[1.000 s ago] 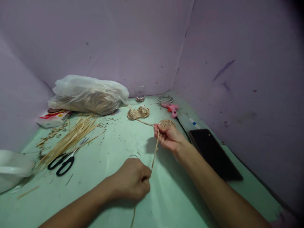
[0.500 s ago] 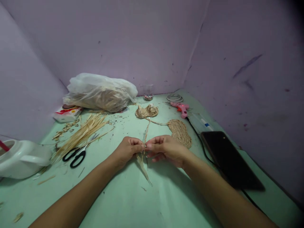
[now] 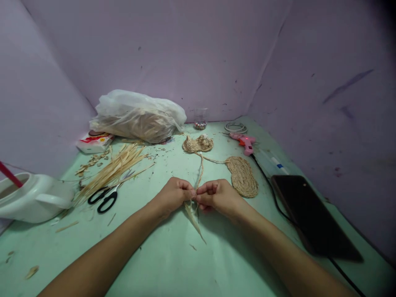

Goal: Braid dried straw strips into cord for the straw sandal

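Note:
My left hand [image 3: 173,194] and my right hand [image 3: 216,196] meet fingertip to fingertip over the green table [image 3: 173,260]. Both pinch the same braided straw cord [image 3: 199,171]. Its loose fibre ends [image 3: 194,218] fan out below my fingers. The cord runs away from me to a small coiled straw piece [image 3: 198,144]. From there another strand leads to a flat oval coiled straw mat [image 3: 242,176] just right of my right hand.
Loose straw strips [image 3: 114,169] and black scissors [image 3: 103,199] lie at the left, beside a white jug [image 3: 34,200]. A plastic bag of straw [image 3: 139,117] sits at the back. A pink glue gun [image 3: 244,142], its black cable and a dark phone [image 3: 312,216] are on the right.
My hands came together from being apart along the cord. The right hand let the oval mat down onto the table. The view has shifted, bringing the white jug further in.

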`<state>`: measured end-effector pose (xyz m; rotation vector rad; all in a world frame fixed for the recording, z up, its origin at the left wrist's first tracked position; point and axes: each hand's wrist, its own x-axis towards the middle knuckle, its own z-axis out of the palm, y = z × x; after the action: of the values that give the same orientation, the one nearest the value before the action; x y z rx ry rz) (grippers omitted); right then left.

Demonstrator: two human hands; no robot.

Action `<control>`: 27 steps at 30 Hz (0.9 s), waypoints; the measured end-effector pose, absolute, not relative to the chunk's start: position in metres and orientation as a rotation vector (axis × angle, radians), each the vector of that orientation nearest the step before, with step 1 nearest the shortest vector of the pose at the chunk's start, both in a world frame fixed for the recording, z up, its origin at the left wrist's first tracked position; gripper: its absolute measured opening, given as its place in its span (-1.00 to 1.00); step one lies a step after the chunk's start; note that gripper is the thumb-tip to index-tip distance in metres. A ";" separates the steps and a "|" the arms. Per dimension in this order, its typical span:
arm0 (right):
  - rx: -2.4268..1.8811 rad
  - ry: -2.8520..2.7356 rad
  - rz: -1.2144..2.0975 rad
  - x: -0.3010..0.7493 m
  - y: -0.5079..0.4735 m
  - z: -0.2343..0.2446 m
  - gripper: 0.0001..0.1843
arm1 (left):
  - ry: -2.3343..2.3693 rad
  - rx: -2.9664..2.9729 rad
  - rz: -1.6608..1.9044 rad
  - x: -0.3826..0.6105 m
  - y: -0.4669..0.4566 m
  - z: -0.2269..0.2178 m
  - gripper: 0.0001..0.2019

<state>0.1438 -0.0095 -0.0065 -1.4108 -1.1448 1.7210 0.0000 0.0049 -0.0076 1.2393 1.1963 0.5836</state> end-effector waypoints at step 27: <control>-1.313 -1.018 1.678 0.138 -0.010 -0.018 -0.89 | 1.326 1.128 0.538 0.005 0.006 0.000 -0.90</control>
<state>0.1384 -0.0097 -0.0179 -1.3132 -1.0178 1.6776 0.0050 0.0060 0.0003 1.1280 1.3256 0.5381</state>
